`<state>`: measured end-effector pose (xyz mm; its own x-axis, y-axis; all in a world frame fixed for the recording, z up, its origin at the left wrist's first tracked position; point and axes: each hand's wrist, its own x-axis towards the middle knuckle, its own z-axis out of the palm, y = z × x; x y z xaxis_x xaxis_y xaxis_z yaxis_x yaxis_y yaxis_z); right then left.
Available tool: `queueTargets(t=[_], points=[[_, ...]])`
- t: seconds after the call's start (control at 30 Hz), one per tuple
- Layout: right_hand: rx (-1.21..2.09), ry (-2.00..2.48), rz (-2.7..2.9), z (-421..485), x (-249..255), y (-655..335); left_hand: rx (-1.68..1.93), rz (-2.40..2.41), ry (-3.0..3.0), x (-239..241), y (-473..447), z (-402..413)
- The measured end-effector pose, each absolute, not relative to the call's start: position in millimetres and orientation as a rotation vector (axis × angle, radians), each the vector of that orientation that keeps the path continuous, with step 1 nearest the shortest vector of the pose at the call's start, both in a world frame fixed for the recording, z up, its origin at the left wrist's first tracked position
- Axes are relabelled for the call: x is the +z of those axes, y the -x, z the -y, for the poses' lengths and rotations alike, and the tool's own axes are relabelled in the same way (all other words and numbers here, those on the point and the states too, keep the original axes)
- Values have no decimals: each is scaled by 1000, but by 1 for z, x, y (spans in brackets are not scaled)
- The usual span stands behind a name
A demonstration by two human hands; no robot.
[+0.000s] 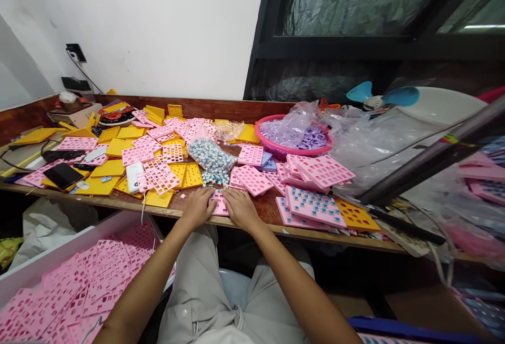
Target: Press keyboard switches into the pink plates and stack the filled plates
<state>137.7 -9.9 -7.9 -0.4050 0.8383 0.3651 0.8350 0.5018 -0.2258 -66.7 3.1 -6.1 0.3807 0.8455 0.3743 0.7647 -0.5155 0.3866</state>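
Observation:
My left hand [198, 208] and my right hand [240, 208] rest side by side at the near edge of the wooden table [272, 204]. Both lie on a pink grid plate [219, 203], with fingers curled down onto it. Just beyond the plate lies a clear bag of small blue-and-white pieces [211, 157], with several spilled at its near end. Whether either hand pinches a piece is hidden by the fingers.
Pink and yellow grid plates cover the table. A pink basket [276, 148] holds purple pieces in plastic. A stack of pink plates with blue pieces [313, 204] lies to the right. A white crate of pink plates [79, 281] sits lower left. Phones lie at left.

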Motion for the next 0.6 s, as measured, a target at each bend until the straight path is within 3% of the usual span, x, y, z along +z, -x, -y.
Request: queueTargets(t=[0.13, 0.6], points=[[-42, 1403, 2380, 8, -4, -134, 951, -1491, -2416, -5, 71, -21], [57, 1626, 2392, -55, 29, -128, 705, -1403, -2657, -12, 74, -39]])
